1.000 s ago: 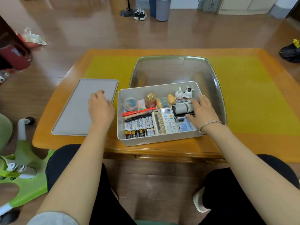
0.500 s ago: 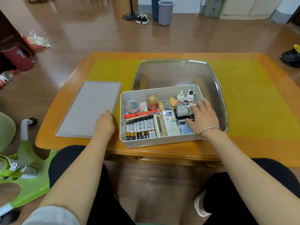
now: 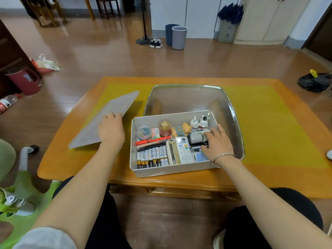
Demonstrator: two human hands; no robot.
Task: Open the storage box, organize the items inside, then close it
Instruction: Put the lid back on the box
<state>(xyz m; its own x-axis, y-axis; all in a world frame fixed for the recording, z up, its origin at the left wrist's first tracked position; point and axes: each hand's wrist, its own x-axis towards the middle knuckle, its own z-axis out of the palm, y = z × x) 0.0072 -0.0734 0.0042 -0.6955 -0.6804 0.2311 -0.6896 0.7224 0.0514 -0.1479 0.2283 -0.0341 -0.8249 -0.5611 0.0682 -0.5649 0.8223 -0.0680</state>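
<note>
The white storage box (image 3: 168,170) stands open at the table's near edge. Inside lie several batteries (image 3: 152,156), pens (image 3: 152,141), two remote controls (image 3: 179,151), a small jar (image 3: 164,129) and little figurines (image 3: 199,122). My left hand (image 3: 111,130) grips the near right edge of the grey lid (image 3: 107,115), which is tilted up off the table to the left of the box. My right hand (image 3: 217,143) rests with spread fingers on the items at the box's right end, over a grey cylindrical object (image 3: 196,138).
A clear plastic tub (image 3: 231,112) stands just behind the box on the yellow mat of the wooden table (image 3: 269,178). A green toy (image 3: 19,209) sits on the floor at my left. Bins (image 3: 177,36) and shoes stand far back.
My left hand slid back along the lid to its near edge, took hold of it and lifted it, so the lid now tilts up. My right hand stayed on the box's right end.
</note>
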